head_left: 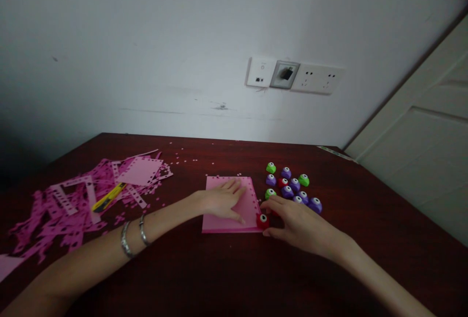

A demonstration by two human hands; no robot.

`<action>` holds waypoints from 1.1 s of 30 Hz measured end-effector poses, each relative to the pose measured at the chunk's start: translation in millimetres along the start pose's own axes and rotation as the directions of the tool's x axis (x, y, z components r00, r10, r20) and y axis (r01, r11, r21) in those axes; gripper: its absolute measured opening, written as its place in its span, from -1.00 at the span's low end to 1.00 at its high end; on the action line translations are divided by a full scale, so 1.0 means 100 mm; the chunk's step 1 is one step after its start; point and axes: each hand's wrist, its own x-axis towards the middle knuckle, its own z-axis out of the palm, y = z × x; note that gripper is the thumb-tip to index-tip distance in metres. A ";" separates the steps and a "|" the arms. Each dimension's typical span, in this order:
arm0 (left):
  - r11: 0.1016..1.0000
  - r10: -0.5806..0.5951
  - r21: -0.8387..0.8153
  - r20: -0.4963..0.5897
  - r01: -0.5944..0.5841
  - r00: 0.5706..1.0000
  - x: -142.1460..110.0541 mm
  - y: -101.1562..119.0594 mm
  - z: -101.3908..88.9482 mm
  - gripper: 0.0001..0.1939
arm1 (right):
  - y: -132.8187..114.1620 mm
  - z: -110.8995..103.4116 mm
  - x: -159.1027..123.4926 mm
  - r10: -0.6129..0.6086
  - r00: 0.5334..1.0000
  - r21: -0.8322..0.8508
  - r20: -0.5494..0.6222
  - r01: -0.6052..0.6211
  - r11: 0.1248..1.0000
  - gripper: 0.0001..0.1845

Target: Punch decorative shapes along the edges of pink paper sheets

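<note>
My left hand [224,201] lies flat on a stack of pink paper [215,223], its fingers stretched out and apart. A row of small punched holes runs along the paper's right edge. At the lower right corner of that paper is a small red craft punch [262,221] with an eye-like top. My right hand [292,219] has its thumb and forefinger around this punch, one on each side. Behind the right hand stand several more punches, among them a green punch [271,167], a purple punch [315,205] and a red punch [282,182]; some are partly hidden by the hand.
On the left lies a heap of punched pink paper strips [62,200], with a yellow utility knife [108,197] and a pink sheet [142,170] on top. Tiny paper bits dot the dark red table [234,273]. A white wall [164,53] with sockets [318,79] rises behind.
</note>
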 end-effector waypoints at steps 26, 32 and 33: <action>0.999 0.026 -0.035 0.008 -0.025 1.000 -0.01 -0.03 -0.03 0.07 | 0.12 0.07 -0.02 -0.015 0.999 -0.052 0.028 0.016 0.999 -0.83; 1.000 0.024 -0.018 0.021 -0.024 0.999 -0.02 0.00 -0.05 0.06 | 0.16 0.06 -0.07 0.031 0.999 -0.201 -0.007 -0.032 0.979 -0.89; 1.000 0.023 -0.014 0.024 -0.023 0.999 -0.02 0.00 -0.05 0.06 | 0.16 0.06 -0.08 0.037 0.999 -0.223 -0.007 -0.038 0.974 -0.90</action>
